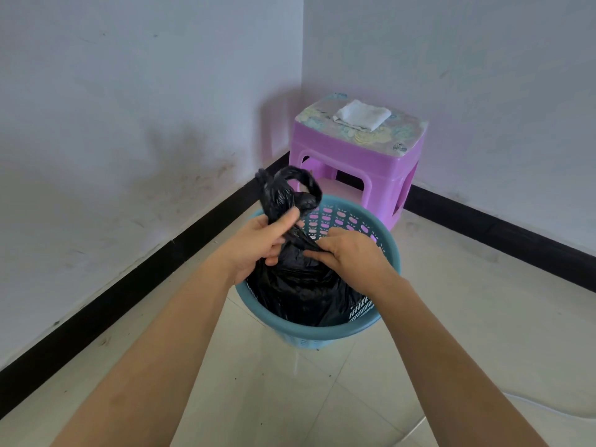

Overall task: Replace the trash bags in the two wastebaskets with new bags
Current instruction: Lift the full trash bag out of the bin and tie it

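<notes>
Black trash bag (300, 285) sits inside a teal plastic wastebasket (309, 332), its body filling the near half of the basket and its top drawn together into a twisted neck rising above the rim. A looped handle of the bag stands up above the left hand, curling over toward the far side of the basket.

Left hand (258, 243) has its grip closed around the gathered neck, thumb lying across the front of the plastic. Right hand (350, 253) is just beside it, lower and to the right, fingers pinched shut on a fold of the same bag where it spreads out from the neck. Both forearms are bare and reach in from the bottom of the view.

Wastebasket stands upright on a pale tiled floor (467, 317); its perforated wall shows on the far inner side, where the bag does not cover it.

Behind the basket, in the room corner, stands a purple plastic stool (361, 162) with a patterned top. A folded white cloth (362, 116) lies on the stool's top surface. White walls (129, 108) meet at the corner, scuffed low on the left side, with a black baseboard (129, 285) along the floor.
</notes>
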{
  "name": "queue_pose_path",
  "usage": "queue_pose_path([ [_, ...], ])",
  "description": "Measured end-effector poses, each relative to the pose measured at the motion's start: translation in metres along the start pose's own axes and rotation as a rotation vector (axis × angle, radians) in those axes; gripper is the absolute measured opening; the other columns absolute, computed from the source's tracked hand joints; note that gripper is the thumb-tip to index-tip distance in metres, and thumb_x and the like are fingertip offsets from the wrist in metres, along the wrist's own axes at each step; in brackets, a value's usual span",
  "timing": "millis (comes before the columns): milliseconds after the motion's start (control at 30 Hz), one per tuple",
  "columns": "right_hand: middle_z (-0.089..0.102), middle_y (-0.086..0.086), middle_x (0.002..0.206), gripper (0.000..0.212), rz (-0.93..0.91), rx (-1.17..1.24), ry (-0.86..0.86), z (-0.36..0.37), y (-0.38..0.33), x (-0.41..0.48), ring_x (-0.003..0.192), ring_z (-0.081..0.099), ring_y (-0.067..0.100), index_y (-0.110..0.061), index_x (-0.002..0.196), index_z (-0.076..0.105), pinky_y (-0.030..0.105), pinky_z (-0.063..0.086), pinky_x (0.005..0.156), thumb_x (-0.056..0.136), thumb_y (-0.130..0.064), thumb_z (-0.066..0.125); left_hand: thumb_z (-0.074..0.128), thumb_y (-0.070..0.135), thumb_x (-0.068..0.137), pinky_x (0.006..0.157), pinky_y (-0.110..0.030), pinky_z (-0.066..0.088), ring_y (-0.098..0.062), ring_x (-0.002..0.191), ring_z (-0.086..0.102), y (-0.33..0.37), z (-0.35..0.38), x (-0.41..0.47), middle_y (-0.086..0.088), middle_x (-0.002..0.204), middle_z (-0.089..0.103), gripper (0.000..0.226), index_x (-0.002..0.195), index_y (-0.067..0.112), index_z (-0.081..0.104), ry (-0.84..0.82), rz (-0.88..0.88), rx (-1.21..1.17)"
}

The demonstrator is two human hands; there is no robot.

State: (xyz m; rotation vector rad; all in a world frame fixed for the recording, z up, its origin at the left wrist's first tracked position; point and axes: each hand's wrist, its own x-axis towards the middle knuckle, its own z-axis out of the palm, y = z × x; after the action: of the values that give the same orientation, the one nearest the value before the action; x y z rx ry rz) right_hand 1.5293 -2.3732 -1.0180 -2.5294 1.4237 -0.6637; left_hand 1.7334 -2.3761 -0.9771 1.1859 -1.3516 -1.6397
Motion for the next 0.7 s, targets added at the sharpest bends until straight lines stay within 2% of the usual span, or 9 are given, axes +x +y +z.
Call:
queue_pose_path([
  [33,0.061,-0.002,0.078,0.035,0.032,0.023,-0.025,-0.001,0.001,0.000,0.073,0.059,0.019,-0.016,0.088,0.072,0.036,0.049,0.068,0.095,-0.048,0.059,0.058,0.044,0.095,0.052,-0.028,0.022,-0.011,0.050,0.020,0.000,-0.001,0.001,0.005,0.057,0.025,0.031,0.079,0.018,0.067,0.027,-0.017,-0.010],
  [133,0.066,-0.007,0.075,0.039,0.265,0.364,-0.072,-0.013,-0.003,-0.001,0.071,0.059,0.009,-0.026,0.085,0.072,0.025,0.046,0.070,0.086,-0.062,0.058,0.052,0.045,0.097,0.050,-0.026,0.024,-0.011,0.049,0.021,0.000,-0.006,-0.001,0.002,0.058,0.026,0.046,0.109,0.002,0.066,-0.032,-0.022,-0.067],
  [200,0.069,-0.005,0.084,0.061,0.492,0.669,0.016,-0.019,-0.008,0.001,0.079,0.063,0.006,-0.025,0.100,0.075,0.016,0.045,0.075,0.091,-0.068,0.034,0.050,0.043,0.099,0.052,-0.027,0.026,-0.012,0.050,0.022,0.001,-0.009,-0.004,0.000,0.059,0.029,0.044,0.111,0.005,0.069,-0.090,-0.026,-0.062],
  [267,0.071,0.002,0.096,0.082,0.652,0.937,0.083,-0.024,-0.010,0.006,0.088,0.067,0.014,-0.023,0.114,0.073,0.019,0.047,0.079,0.089,-0.078,0.016,0.049,0.042,0.099,0.054,-0.027,0.028,-0.013,0.051,0.024,0.004,-0.007,-0.008,-0.001,0.060,0.030,0.040,0.108,0.009,0.071,-0.148,-0.029,-0.029],
  [333,0.073,-0.003,0.105,0.087,0.663,1.106,0.040,-0.032,-0.015,0.011,0.094,0.066,0.014,-0.029,0.115,0.073,0.025,0.049,0.078,0.080,-0.088,0.018,0.049,0.041,0.100,0.055,-0.027,0.030,-0.014,0.052,0.025,0.005,-0.005,-0.009,-0.002,0.061,0.030,0.038,0.106,0.011,0.072,-0.205,-0.038,0.029],
  [400,0.076,-0.005,0.106,0.072,0.612,1.166,0.028,-0.041,-0.021,0.015,0.091,0.068,0.008,-0.025,0.111,0.074,0.021,0.051,0.073,0.086,-0.080,0.033,0.048,0.041,0.100,0.057,-0.029,0.031,-0.015,0.053,0.026,0.004,-0.003,-0.009,-0.004,0.061,0.031,0.037,0.102,0.013,0.072,-0.258,-0.045,0.107],
  [500,0.073,-0.008,0.079,0.030,0.579,1.223,0.378,-0.051,-0.023,0.019,0.068,0.065,0.000,-0.013,0.089,0.069,0.015,0.048,0.064,0.100,-0.038,0.056,0.047,0.043,0.100,0.057,-0.030,0.029,-0.015,0.052,0.027,0.000,0.001,-0.008,-0.004,0.061,0.034,0.041,0.104,0.010,0.072,-0.240,-0.072,0.100],
  [600,0.069,-0.009,0.075,0.025,0.581,1.195,0.623,-0.051,-0.021,0.021,0.065,0.062,-0.001,-0.016,0.084,0.067,0.013,0.046,0.062,0.100,-0.032,0.057,0.050,0.043,0.099,0.055,-0.027,0.028,-0.014,0.050,0.030,-0.005,0.002,-0.002,-0.004,0.062,0.044,0.048,0.112,0.000,0.068,-0.120,-0.097,-0.042],
  [700,0.060,-0.005,0.064,0.025,0.625,1.244,0.578,-0.047,-0.018,0.016,0.057,0.051,0.006,-0.023,0.074,0.071,0.018,0.043,0.056,0.096,-0.032,0.064,0.056,0.040,0.096,0.049,-0.021,0.035,-0.012,0.049,0.039,-0.006,0.000,0.003,-0.007,0.078,0.067,0.043,0.112,0.003,0.070,-0.003,-0.128,-0.194],
])
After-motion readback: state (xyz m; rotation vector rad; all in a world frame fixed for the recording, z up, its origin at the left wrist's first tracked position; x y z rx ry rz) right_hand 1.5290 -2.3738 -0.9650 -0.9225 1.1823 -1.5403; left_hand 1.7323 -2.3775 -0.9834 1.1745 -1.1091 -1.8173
